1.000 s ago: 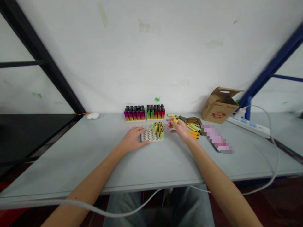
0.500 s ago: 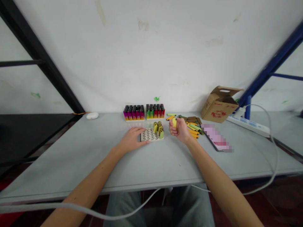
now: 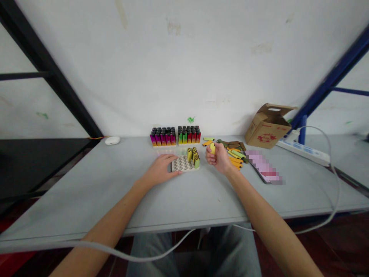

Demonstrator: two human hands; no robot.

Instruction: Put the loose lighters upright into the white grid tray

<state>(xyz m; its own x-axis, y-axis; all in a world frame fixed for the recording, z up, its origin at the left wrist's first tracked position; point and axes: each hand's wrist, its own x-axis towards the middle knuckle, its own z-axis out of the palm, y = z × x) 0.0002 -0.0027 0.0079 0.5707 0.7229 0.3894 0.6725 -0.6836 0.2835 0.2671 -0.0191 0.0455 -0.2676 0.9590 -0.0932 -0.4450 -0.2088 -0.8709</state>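
My half-open left grip [image 3: 162,169] likely steadies the tray [image 3: 179,164] toward the worktop's [image 3: 196,200] back edge, my right grip [image 3: 218,157] curled round a yellow lighter [image 3: 212,148].

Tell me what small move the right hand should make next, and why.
Perhaps carry the yellow piece left to the white tray: the right hand holds that piece to the tray's right, similar pieces stand upright at its right end, holes farther left look open, and the left hand spans the left end.
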